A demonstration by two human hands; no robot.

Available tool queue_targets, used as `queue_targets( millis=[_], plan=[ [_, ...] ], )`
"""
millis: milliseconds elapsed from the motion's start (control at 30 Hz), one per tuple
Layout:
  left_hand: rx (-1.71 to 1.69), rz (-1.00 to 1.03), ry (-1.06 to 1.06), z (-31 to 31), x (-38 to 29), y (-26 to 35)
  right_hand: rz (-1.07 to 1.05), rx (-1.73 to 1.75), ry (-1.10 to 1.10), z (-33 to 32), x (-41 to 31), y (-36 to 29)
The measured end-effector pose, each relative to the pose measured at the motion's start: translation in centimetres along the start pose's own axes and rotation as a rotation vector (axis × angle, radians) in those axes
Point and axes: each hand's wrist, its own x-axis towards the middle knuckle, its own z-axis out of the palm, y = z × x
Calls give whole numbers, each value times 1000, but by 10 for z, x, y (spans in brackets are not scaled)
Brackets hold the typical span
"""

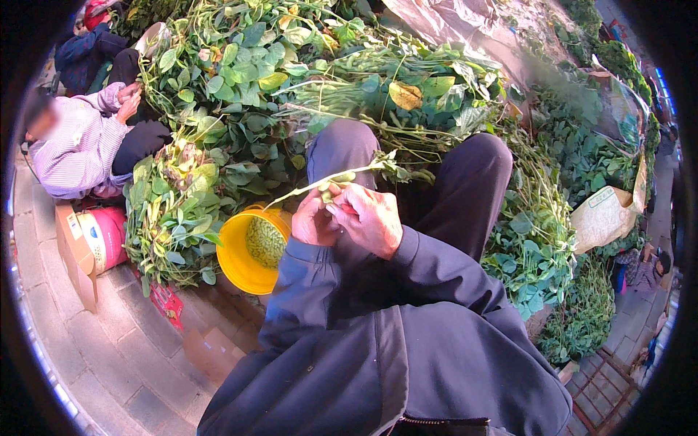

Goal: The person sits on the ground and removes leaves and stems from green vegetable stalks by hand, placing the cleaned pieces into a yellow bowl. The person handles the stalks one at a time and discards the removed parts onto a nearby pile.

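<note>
Both hands meet above my lap, at a green bean stem with plump pods and a leafy right end. My left hand grips the stem's left part; its fingertips are partly hidden. My right hand pinches at a green pod on the stem, thumb and forefinger close together. Just left of my left hand stands a yellow bucket, tilted in view, with many shelled green beans inside. Beyond my knees lies a heap of cut bean plants with pods.
A co-worker in a striped top sits at the left, another person behind. Near them are a pink and white container and a cardboard box. More plants and a pale sack lie at the right.
</note>
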Motion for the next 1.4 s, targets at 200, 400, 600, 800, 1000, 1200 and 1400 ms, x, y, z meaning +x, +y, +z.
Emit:
queue_targets(
  millis=[200,400,600,800,1000,1200,1400],
  plan=[
    [63,42,45,14,0,-1,-17,-34,48,3,-3,0],
    [-91,-3,-215,-19,2,8,125,229,113,-7,-3,3],
    [-94,-80,-299,-21,2,15,333,313,119,-19,5,19],
    [78,-78,-186,-5,-4,18,486,574,119,-11,3,30],
    [325,196,47,20,-9,4,240,228,145,-21,13,11],
    [409,242,223,38,-9,-5,165,239,154,-20,11,6],
    [300,136,246,36,-9,-2,627,836,35,-31,10,-8]
  ],
)
